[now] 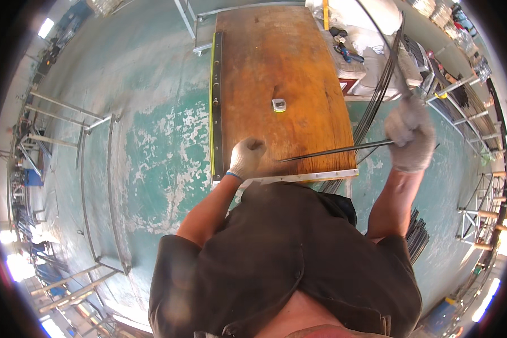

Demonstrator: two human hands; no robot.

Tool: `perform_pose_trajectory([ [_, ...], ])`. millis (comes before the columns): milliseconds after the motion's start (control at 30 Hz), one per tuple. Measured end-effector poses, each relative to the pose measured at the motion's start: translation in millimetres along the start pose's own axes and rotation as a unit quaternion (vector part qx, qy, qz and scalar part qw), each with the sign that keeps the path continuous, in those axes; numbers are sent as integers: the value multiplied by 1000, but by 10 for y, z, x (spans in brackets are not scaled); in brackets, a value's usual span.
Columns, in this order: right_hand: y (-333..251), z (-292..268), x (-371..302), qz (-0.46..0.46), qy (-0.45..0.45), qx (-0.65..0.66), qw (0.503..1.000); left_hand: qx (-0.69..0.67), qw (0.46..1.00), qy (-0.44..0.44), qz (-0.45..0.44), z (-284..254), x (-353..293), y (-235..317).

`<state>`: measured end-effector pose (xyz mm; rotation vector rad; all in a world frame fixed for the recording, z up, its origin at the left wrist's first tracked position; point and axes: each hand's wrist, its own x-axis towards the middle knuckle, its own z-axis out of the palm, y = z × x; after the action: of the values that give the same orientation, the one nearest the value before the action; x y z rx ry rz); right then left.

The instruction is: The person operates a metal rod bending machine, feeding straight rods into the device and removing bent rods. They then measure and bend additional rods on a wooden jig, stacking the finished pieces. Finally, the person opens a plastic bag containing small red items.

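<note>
Above the near right corner of a worn wooden board [281, 62], my gloved right hand [409, 138] is closed round a thin dark metal rod [335, 151]. That rod points left across the near end of the board. A longer dark strip [386, 42] rises from the same hand toward the top edge; blur hides how it is gripped. My gloved left hand [247, 159] is over the board's near left part, its fingers curled. Whether anything lies inside them is hidden. The rod's tip looks slightly apart from it. A small tape measure [278, 105] lies mid-board.
A dark perforated strip [217, 107] runs along the board's left edge, a pale strip [315, 176] along its near edge. Long thin rods [380, 84] lean in a bundle at the right. Metal frames [111, 191] stand on the left floor. A blue power tool [348, 54] lies beyond.
</note>
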<state>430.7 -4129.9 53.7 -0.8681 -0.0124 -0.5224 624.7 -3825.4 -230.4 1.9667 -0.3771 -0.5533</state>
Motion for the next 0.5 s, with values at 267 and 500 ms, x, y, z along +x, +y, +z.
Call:
perform_pose_trajectory([
  [267,376,846,133,-99,-53,-441,891,-381,915,-131,-9,-239,143,1051],
  [500,1961,716,21,9,-147,-513,845,-491,851,-183,-20,-583,103,1682],
])
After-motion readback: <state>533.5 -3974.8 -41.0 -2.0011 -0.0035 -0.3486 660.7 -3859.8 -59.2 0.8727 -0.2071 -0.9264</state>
